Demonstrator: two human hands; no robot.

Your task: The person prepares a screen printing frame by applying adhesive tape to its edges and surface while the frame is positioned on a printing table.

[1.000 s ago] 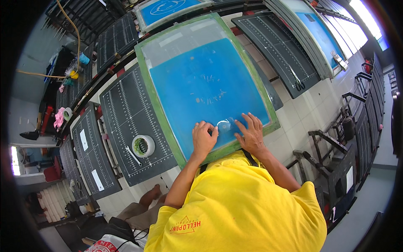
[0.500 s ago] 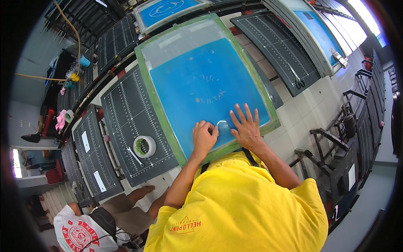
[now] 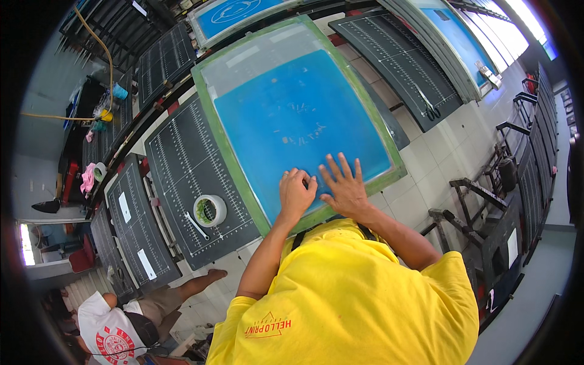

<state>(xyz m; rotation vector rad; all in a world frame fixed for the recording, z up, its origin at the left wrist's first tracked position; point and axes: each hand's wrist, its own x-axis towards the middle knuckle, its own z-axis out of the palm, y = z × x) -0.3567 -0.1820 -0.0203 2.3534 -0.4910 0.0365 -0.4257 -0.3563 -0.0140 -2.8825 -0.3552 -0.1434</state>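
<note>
1. Green-edged screen (image 3: 286,112): blue, pale gray at far end, faint light marks; in front of person, right of black gridded board (image 3: 182,146).
2. Right hand (image 3: 347,190): fingers apart, palm down on blue.
3. Left hand (image 3: 296,196): fingers curled, can't tell if pinching something.

A head-worn fisheye camera is directed downward; the blue screen (image 3: 301,115) is viewed from above, nearby, the floor (image 3: 421,149) farther below; straight edges are bent toward the rim.
</note>
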